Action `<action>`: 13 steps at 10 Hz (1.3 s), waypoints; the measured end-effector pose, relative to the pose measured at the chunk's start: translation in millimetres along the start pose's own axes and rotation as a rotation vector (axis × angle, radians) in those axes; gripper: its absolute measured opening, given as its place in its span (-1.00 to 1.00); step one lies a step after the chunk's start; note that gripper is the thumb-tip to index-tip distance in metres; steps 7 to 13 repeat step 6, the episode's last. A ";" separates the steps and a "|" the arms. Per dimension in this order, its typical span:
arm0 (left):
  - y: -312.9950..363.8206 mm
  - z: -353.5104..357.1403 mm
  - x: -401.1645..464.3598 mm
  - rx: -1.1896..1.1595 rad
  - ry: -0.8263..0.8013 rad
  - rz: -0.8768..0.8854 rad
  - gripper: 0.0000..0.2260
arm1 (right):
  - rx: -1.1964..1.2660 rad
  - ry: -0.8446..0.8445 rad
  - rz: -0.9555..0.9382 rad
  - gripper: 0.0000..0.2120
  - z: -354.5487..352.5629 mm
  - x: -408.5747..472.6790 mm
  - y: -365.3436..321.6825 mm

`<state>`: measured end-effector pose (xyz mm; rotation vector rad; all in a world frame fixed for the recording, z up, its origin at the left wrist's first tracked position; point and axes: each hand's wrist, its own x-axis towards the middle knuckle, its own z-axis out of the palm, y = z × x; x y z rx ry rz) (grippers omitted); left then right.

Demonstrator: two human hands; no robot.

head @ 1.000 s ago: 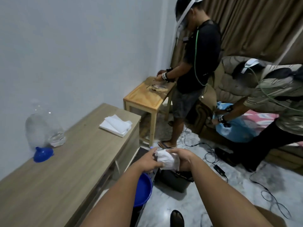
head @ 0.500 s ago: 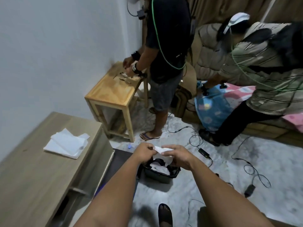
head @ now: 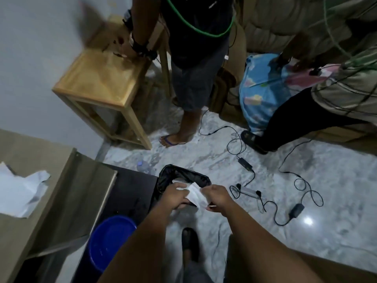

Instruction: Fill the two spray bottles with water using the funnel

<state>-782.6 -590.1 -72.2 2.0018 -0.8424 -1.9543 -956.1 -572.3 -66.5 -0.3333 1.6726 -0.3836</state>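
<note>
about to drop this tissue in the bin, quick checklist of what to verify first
1. Both hands hold the white tissue: ok, left hand and right hand pinch it.
2. Tissue above the black bin: ok, held over its near rim.
3. Bin mouth open: ok, tissue already inside.
4. Floor cables away from the bin: ok, they lie to its right.
5. Spray bottles and funnel ready: cannot tell, not in view.

Both hands hold a white tissue (head: 195, 194) above a black bin (head: 163, 178) on the marble floor (head: 326, 190): left hand (head: 177, 196) at its nine o'clock, right hand (head: 219, 199) at three. A blue basin (head: 108, 240) sits at seven o'clock, a wooden stool (head: 98, 78) at eleven.
</note>
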 end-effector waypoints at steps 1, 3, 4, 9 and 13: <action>-10.8 12.8 44.8 -0.048 0.017 -0.034 -0.73 | 0.008 0.000 0.047 -0.92 3.0 49.5 2.3; -41.7 28.7 121.4 0.006 -0.001 -0.050 -0.58 | -0.046 -0.021 0.142 -0.82 13.7 143.0 16.2; -52.2 30.1 151.2 0.058 0.022 -0.056 -0.56 | -0.013 -0.021 0.174 -0.85 25.3 173.9 20.9; -69.0 16.6 170.5 0.268 0.115 -0.052 -0.69 | -0.272 0.053 0.059 -0.72 48.5 190.1 24.1; -69.0 16.6 170.5 0.268 0.115 -0.052 -0.69 | -0.272 0.053 0.059 -0.72 48.5 190.1 24.1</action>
